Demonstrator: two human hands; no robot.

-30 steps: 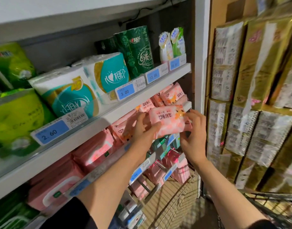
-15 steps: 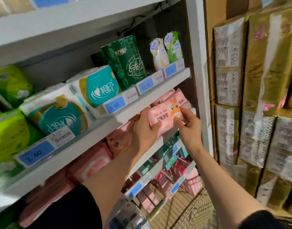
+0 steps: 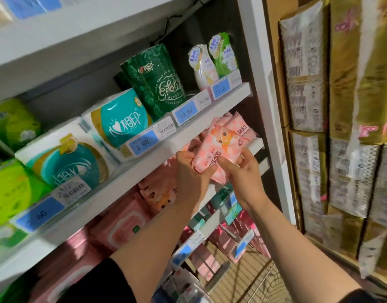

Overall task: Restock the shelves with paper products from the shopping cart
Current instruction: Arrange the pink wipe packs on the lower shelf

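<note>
Both hands, the left hand [image 3: 191, 169] and the right hand [image 3: 238, 173], pinch the lower end of the pink tissue pack [image 3: 221, 147], now tipped upright from flat a second ago (likely the final tuck), against its twins under the white shelf [image 3: 144, 167]

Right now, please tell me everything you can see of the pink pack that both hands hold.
The soft pink plastic pack with an orange cartoon animal print looks like a flat, pliable pouch with dark printed characters. It is tilted, its upper end pointing into the shelf bay under the white metal shelf board, among similar pink packs. The left hand grips its lower left end and the right hand pinches its lower right edge.
</note>
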